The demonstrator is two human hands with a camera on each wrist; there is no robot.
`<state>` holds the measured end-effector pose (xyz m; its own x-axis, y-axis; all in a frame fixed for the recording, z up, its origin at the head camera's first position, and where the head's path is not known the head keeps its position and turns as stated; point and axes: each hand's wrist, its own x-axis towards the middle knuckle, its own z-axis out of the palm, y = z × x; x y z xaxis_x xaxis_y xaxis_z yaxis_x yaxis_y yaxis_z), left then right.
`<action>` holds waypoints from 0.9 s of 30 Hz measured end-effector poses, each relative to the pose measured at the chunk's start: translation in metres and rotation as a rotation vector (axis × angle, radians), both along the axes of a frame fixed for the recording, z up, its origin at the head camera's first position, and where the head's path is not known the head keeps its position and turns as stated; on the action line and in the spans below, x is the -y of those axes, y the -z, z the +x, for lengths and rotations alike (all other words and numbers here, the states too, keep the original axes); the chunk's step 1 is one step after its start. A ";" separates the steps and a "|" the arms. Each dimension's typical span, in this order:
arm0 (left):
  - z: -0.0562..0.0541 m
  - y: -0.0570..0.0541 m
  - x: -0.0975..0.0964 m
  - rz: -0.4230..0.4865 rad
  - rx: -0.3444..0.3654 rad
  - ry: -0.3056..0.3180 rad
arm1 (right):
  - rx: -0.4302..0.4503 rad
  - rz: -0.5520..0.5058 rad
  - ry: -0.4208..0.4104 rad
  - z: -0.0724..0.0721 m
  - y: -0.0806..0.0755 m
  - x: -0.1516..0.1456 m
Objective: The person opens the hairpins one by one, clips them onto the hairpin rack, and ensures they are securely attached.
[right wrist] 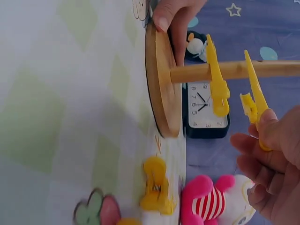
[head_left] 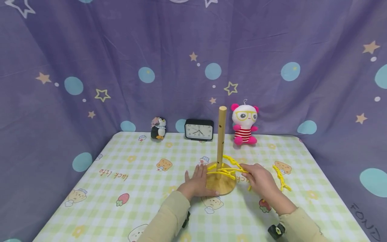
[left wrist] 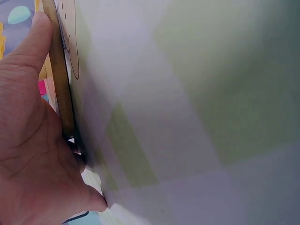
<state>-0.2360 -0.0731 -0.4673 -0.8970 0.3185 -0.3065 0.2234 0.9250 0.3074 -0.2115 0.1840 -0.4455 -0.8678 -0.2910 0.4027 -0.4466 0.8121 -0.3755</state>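
A wooden stand has a round base (head_left: 224, 188) and an upright post (head_left: 221, 137). My left hand (head_left: 197, 183) holds the base's left rim, thumb at the near side and fingers along the far side. Between thumb and fingers my right hand (right wrist: 281, 152) pinches a long, pointed yellow plastic clip (right wrist: 255, 89), to the right of the post. Another yellow clip (right wrist: 217, 86) sits at the post, just above the base. On the cloth a further yellow clip (right wrist: 156, 185), its spring showing, lies right of the base. The left wrist view shows mostly palm and the base's edge (left wrist: 61, 79).
At the table's far edge stand a penguin toy (head_left: 158, 128), a black-framed clock (head_left: 199, 130) and a pink-and-white panda plush (head_left: 245, 124). More yellow clips (head_left: 282, 178) lie right of my right hand. A checked cloth (head_left: 142, 201) covers the table; a purple curtain (head_left: 175, 43) hangs behind.
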 end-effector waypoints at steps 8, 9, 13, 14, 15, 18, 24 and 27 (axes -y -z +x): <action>-0.002 0.004 -0.001 -0.013 -0.006 0.018 | 0.003 0.022 -0.039 -0.009 -0.003 0.020; -0.002 0.004 -0.001 -0.016 -0.006 0.018 | 0.013 0.025 -0.042 -0.010 -0.003 0.022; -0.003 0.004 -0.002 -0.018 -0.005 0.011 | 0.051 0.047 -0.053 -0.012 -0.003 0.029; -0.003 0.004 -0.002 -0.016 -0.005 0.009 | 0.060 0.047 -0.056 -0.013 -0.003 0.030; -0.003 0.004 -0.002 -0.018 -0.003 0.008 | 0.067 0.048 -0.060 -0.014 -0.002 0.032; -0.003 0.004 -0.002 -0.024 0.005 0.008 | 0.083 0.038 -0.082 -0.016 0.001 0.035; -0.005 0.007 -0.001 -0.016 0.012 0.004 | 0.130 0.000 -0.133 -0.019 0.007 0.035; -0.007 0.011 0.000 -0.011 0.003 -0.002 | 0.156 -0.043 -0.156 -0.019 0.009 0.033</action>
